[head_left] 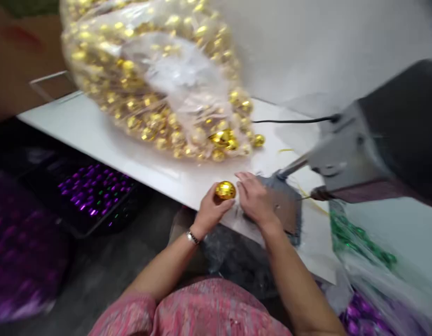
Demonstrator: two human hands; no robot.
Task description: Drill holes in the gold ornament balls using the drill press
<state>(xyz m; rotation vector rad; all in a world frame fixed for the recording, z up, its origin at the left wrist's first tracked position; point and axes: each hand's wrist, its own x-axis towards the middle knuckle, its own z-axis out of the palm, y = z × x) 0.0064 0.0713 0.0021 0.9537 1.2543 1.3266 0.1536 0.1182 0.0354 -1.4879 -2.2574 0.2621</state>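
My left hand is closed round a shiny gold ball at the near edge of a white table. A watch sits on that wrist. My right hand lies beside the ball, its fingers stretched out towards it over a grey metal plate. A big clear plastic bag full of gold balls stands on the table just behind the hands. The picture is blurred by motion.
A grey and black machine with a thin arm reaches over the plate from the right, its black cable running behind. Below the table's left stands a crate of purple balls. Bags of green balls and purple balls lie at the right.
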